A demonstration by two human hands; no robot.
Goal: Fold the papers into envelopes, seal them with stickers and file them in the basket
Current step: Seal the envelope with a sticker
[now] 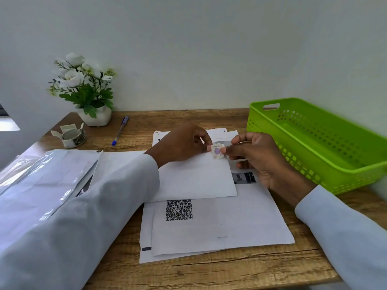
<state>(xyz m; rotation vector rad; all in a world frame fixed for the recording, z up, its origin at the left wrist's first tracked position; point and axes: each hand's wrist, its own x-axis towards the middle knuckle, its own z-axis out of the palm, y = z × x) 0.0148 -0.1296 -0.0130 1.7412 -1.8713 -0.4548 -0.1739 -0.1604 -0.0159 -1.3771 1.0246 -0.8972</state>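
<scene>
A small sticker (217, 151) with a purple dot is held above the desk (209, 271) between 2 hands: it is pinched at its left edge by the fingertips of the left hand (184, 143) and at its right edge by thumb and forefinger of the right hand (257, 158), the other fingers of both hands being curled inward. Directly under the sticker a folded envelope (196, 181) is laid flat, its left part covered by the left sleeve (83, 206). Beneath it a loose stack of papers (219, 233) is spread, 1 sheet marked with a QR code (179, 209) just below the envelope's near edge; a small dark photo print (244, 177) is partly hidden by the right hand. The green basket (314, 143) is set at the right of the desk, close beside the right hand, and nothing can be seen inside it. To the left, shiny plastic sleeves (41, 174) are piled, largely overlapped by the left arm. Further back a sticker roll (72, 136) with loose ends, a blue pen (120, 130) and a white pot of artificial flowers (83, 88) are placed near the wall. The right sleeve (345, 233) crosses the desk's near right corner.
</scene>
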